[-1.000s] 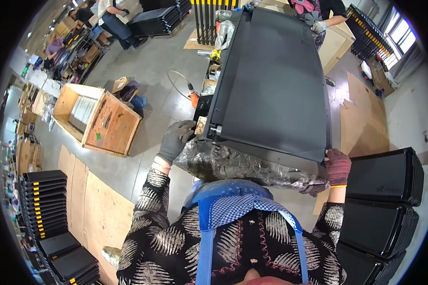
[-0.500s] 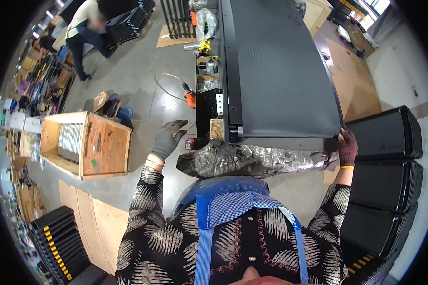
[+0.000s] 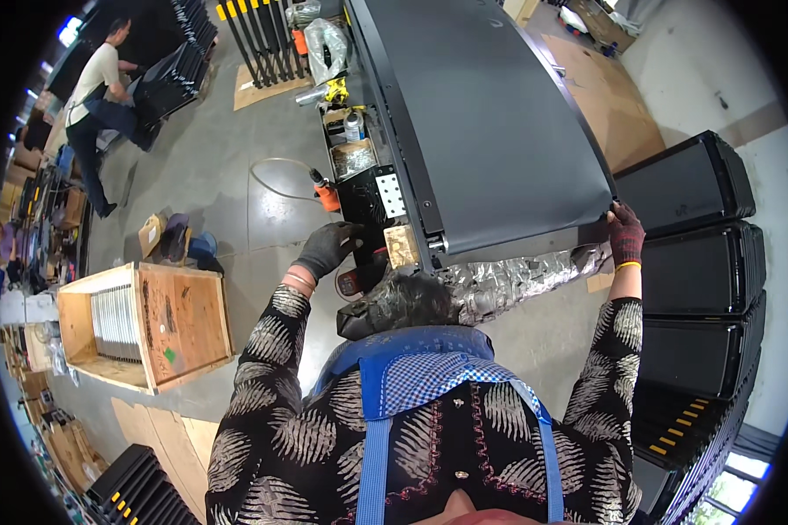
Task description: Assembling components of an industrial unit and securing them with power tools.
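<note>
- Over the concrete floor, one large black panel (image 3: 490,122) lies flat before the person.
- One right hand (image 3: 626,234) grips its near corner.
- One left hand (image 3: 328,248) hangs loosely curled, holding nothing.
- Three black cases (image 3: 700,262) stack beside.

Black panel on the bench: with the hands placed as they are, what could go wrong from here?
Only the right hand grips the black panel, at its near corner; the left hand is off it, so it could slip or swing. The crinkled silver wrap beneath the edge could snag. The stacked black cases stand close on the right, leaving little room.
</note>
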The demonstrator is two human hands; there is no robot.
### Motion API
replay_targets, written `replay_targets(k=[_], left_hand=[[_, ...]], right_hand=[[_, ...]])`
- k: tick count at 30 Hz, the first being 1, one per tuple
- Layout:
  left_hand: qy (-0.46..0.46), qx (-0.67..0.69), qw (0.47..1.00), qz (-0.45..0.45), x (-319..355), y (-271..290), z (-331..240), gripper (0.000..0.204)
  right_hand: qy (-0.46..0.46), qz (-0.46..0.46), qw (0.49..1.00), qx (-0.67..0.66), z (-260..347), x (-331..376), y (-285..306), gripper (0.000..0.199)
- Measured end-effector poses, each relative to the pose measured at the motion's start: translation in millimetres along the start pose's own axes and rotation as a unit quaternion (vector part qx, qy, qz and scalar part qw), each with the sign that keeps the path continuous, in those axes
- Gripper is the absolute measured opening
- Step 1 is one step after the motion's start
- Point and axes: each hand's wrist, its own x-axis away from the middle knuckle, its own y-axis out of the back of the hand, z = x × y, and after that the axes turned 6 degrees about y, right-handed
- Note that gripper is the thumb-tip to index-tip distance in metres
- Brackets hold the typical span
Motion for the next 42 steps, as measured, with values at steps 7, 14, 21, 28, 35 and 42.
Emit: replay_targets(k=[7, 14, 21, 28, 35, 42], left_hand=[[-0.028, -0.016, 0.998, 0.059, -51, -60, 42, 0.032], [0.151, -0.129, 0.977, 0.079, -118, -155, 75, 0.041], [0.072, -0.206, 0.975, 0.042, -124, -199, 117, 0.041], [0.098, -0.179, 0.976, 0.077, -135, -167, 91, 0.034], [0.02, -0.141, 0.989, 0.027, -145, -168, 94, 0.028], [0.048, -0.123, 0.991, -0.017, -137, -183, 120, 0.022]], right_hand=[[0.03, -0.064, 0.996, 0.059, 11, -5, -16, 0.034], [-0.05, -0.201, 0.962, 0.179, 38, -1, -30, 0.038], [-0.013, -0.143, 0.969, 0.203, 46, -1, -42, 0.024], [-0.027, -0.15, 0.979, 0.133, 26, -11, -29, 0.028], [-0.046, -0.166, 0.979, 0.109, 6, -16, -29, 0.028], [-0.051, -0.164, 0.977, 0.124, 15, -20, -40, 0.028]])
